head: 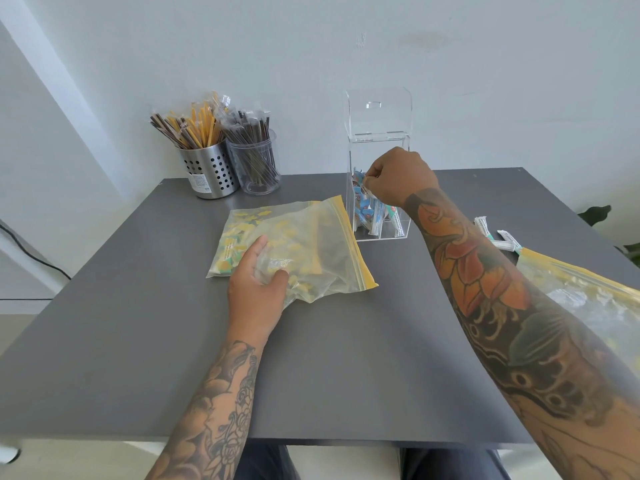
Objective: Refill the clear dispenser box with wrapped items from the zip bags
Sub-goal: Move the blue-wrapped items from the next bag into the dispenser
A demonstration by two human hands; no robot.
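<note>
two hands in view: left hand (pixel 258 282), fingers relaxed, rests on zip bag (pixel 311 244). right hand (pixel 398 178), fingers curled, pinches wrapped items (pixel 363 192) at dispenser box (pixel 377 140), 1 o'clock of the bag.

The left hand (pixel 258 275) lies flat with fingers relaxed, while the right hand (pixel 398 178) is raised, fingers curled and pinching.

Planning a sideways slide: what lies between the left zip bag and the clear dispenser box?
Nothing: the head view shows only bare grey table between zip bag and clear box.
</note>
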